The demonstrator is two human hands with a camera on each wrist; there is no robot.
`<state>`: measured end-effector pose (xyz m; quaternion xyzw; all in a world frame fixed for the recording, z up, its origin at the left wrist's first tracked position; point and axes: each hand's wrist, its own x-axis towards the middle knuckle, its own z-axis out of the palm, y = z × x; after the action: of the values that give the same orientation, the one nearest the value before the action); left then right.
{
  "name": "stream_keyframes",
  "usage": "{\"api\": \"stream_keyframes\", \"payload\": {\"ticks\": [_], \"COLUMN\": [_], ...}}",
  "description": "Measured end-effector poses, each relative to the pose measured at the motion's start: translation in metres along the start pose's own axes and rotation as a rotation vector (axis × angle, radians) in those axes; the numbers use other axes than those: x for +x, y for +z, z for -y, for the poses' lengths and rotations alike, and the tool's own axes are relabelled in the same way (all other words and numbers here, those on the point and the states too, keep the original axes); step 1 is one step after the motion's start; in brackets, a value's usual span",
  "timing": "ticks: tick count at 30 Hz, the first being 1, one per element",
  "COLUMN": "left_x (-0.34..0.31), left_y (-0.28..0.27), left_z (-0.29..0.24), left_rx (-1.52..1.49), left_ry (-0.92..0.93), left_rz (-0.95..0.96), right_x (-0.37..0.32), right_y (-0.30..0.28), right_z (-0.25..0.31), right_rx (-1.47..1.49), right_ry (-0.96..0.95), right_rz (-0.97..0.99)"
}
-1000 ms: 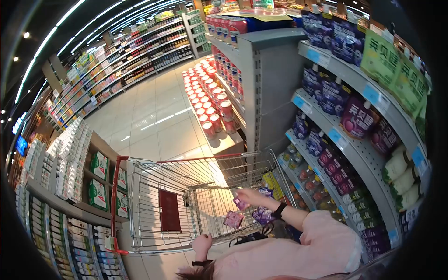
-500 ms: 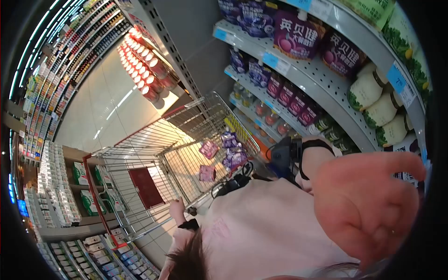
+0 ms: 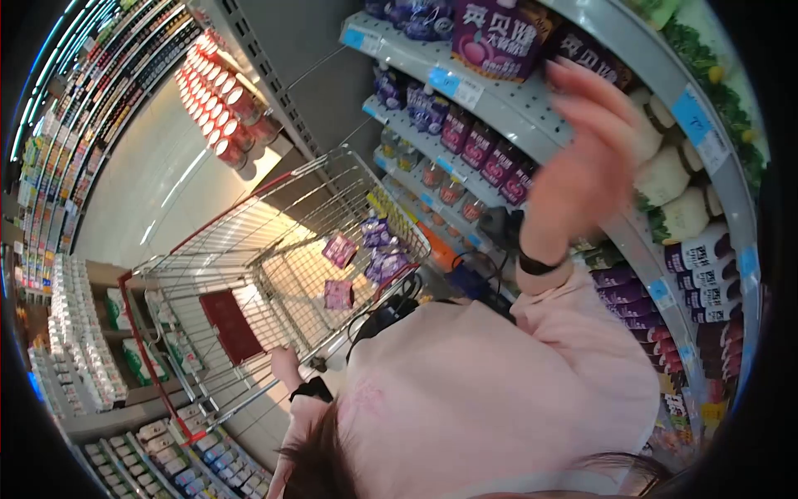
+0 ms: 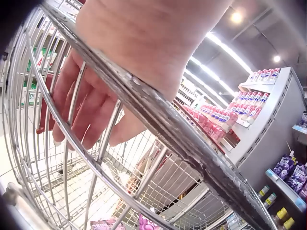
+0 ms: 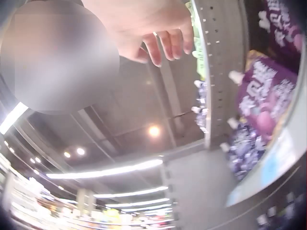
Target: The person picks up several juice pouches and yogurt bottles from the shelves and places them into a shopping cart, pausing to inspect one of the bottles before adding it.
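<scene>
My right hand (image 3: 582,154), blurred, is raised before the shelves at right, fingers extended and nothing held. In the head view it overlaps the shelf edge beside a purple spouted pouch (image 3: 503,37). The right wrist view shows its fingers spread under the ceiling, with a purple pouch (image 5: 266,96) on the shelf to their right. My left hand (image 3: 285,364) lies over the side of the wire shopping cart. In the left wrist view its loose fingers (image 4: 93,115) hang inside the metal rim (image 4: 144,100). Two pinkish-purple packs (image 3: 339,249) and several darker purple pouches (image 3: 385,264) lie in the cart.
White jars (image 3: 669,183) and small purple pouches (image 3: 428,108) fill the shelves at right. Stacked red-and-white cans (image 3: 220,112) stand beyond the cart. White bottles and cartons (image 3: 79,324) line the left side. A dark strapped bag (image 3: 391,312) hangs by the cart's near side.
The right hand let go of a small purple pack into the cart, swung close to the head camera, then reached up toward the right shelves. The view turned right; the left hand stays on the cart.
</scene>
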<state>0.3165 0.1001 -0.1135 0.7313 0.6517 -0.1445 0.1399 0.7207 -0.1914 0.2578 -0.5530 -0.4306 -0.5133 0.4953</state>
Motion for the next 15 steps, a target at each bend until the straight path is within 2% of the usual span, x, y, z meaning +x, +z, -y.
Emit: {"api": "stream_keyframes", "payload": {"ticks": [1,3,6,9,12,13,15], "left_x": [-0.003,-0.011,-0.013,-0.014,-0.017,-0.022,-0.025], "left_y": [0.002,-0.009,-0.010,-0.009,-0.013,-0.017,-0.020], "left_z": [-0.002,-0.008,-0.011,-0.010,-0.015,-0.017,-0.015], "left_rx": [0.002,-0.024,-0.057,-0.064,-0.052,-0.064,-0.038], "left_ry": [0.031,0.037,0.034,0.053,0.061,0.075,0.136], "left_rz": [-0.093,-0.101,-0.099,-0.115,-0.096,-0.097,-0.094], "right_x": [0.000,-0.016,-0.016,-0.001,0.017,0.022,0.025], "right_y": [0.013,0.031,0.036,0.035,0.028,0.026,0.025], "right_z": [-0.015,-0.051,-0.088,-0.116,-0.124,-0.137,-0.146], "right_rx": [-0.078,-0.354,-0.607,-0.861,-0.901,-0.755,-0.889], "right_ry": [0.047,0.168,0.196,0.167,0.192,0.326,0.187], "right_rz": [0.090,0.172,0.165,0.260,0.397,0.488,0.544]}}
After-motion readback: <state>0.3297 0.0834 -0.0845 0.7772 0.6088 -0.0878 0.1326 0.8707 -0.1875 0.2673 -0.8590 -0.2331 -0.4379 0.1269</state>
